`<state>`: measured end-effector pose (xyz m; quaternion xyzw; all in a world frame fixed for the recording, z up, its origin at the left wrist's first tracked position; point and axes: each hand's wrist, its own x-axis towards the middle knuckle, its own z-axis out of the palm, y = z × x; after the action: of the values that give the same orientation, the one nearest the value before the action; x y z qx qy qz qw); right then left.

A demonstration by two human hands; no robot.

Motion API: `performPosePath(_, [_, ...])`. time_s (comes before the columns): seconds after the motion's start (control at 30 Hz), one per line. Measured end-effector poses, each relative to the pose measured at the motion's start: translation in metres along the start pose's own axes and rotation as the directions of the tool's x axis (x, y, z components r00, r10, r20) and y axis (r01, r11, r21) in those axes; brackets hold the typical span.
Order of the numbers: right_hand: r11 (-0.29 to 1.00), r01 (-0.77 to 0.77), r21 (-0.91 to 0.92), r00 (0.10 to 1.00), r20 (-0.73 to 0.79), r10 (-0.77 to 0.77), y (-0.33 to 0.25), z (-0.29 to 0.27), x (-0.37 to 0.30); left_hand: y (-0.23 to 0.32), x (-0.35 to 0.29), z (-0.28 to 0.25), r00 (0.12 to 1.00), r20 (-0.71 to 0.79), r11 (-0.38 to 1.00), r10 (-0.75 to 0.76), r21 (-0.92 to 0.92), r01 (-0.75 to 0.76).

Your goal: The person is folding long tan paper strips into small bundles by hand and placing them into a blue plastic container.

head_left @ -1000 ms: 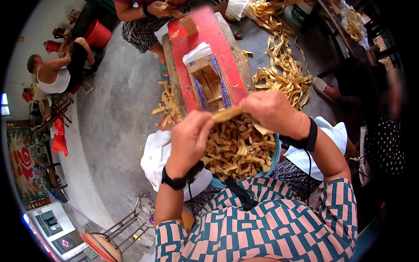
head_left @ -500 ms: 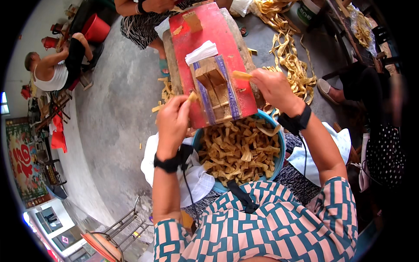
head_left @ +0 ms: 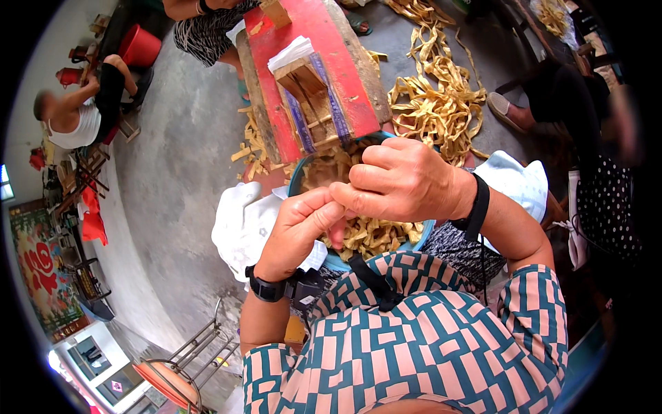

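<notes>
My left hand (head_left: 301, 230) and my right hand (head_left: 398, 181) meet fingertip to fingertip just above a blue bowl (head_left: 295, 181) on my lap. The bowl is heaped with short tan strips (head_left: 376, 234). Both hands have their fingers curled in and pinched together, and whatever lies between them is hidden. Each wrist wears a black band. Beyond the bowl stands a red bench (head_left: 345, 62) with a small wooden frame (head_left: 310, 90) on top.
A pile of long tan strips (head_left: 434, 103) lies on the concrete floor to the right of the bench, and short offcuts (head_left: 252, 141) to its left. White cloths (head_left: 241, 221) cover my knees. Other people sit at the left (head_left: 76, 117), top (head_left: 207, 27) and right (head_left: 600, 200). A red bucket (head_left: 141, 45) stands at the back left.
Both hands have drawn back from the wooden frame on the bench and come together over the bowl. The strips they held out earlier no longer show.
</notes>
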<state>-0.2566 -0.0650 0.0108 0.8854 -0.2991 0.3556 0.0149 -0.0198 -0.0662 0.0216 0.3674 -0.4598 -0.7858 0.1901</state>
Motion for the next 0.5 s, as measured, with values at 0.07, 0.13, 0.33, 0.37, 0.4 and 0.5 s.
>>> performPosePath(0.07, [1.0,-0.015,0.018,1.0,0.013,0.015,-0.002,-0.009,-0.004,-0.002,-0.01,0.003,0.999,0.003,0.997,0.052,-0.058,-0.052])
performPosePath(0.13, [0.998,-0.05,0.046,0.996,-0.065,0.053,0.001,-0.019,-0.01,0.001,-0.025,0.007,0.99,0.019,0.976,0.137,-0.174,-0.132])
performPosePath(0.33, [0.941,-0.248,0.229,0.958,-0.084,0.273,-0.011,-0.039,-0.018,0.01,-0.051,0.016,0.767,0.072,0.646,0.637,-0.592,-0.481])
performPosePath(0.37, [0.922,-0.267,0.28,0.959,-0.013,0.282,-0.017,-0.029,-0.028,0.008,-0.051,0.019,0.773,0.065,0.675,0.632,-0.537,-0.506])
performPosePath(0.4, [0.897,-0.268,0.351,0.96,0.023,0.278,-0.024,-0.021,-0.032,0.006,-0.05,0.023,0.777,0.056,0.7,0.627,-0.478,-0.531])
performPosePath(0.5, [0.579,-0.422,0.697,0.904,0.274,0.329,-0.044,-0.009,-0.038,0.006,-0.045,0.028,0.789,0.07,0.792,0.611,-0.086,-0.605])
